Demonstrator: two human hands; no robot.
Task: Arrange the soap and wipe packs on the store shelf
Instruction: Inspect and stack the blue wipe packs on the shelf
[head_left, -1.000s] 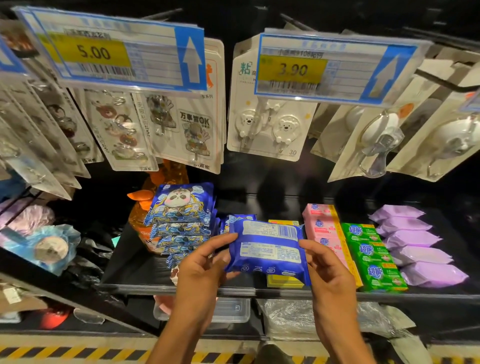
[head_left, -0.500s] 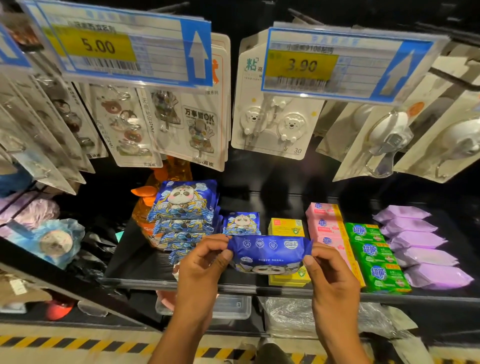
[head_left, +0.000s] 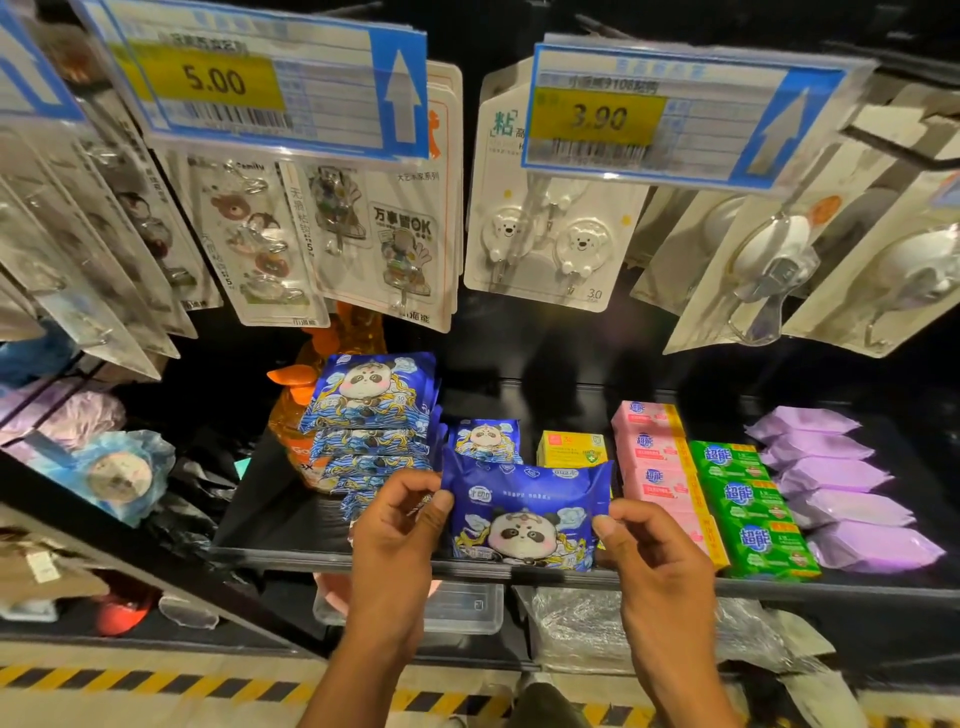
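Observation:
I hold a blue panda wipe pack (head_left: 524, 514) by its two side edges, my left hand (head_left: 397, 535) on the left edge and my right hand (head_left: 654, 561) on the right. Its panda face points toward me, and it sits just over the front edge of the black shelf (head_left: 291, 545). Behind it stands another small panda pack (head_left: 485, 439). A stack of larger panda packs (head_left: 371, 410) rises at the left. To the right lie yellow soap boxes (head_left: 571, 449), pink soap bars (head_left: 654, 467), green soap bars (head_left: 748, 509) and purple wipe packs (head_left: 836, 483) in rows.
Hook cards (head_left: 550, 239) and price tags (head_left: 654, 111) hang above the shelf, low over the goods. An orange bottle (head_left: 293, 415) stands behind the big panda stack. A clear plastic bin (head_left: 467, 608) and wrapped goods sit on the lower shelf. Hazard tape (head_left: 156, 686) marks the floor.
The pack was turned from its label back, through its top edge, to show the panda front. Both hands kept their hold and the pack sank toward the shelf's front edge.

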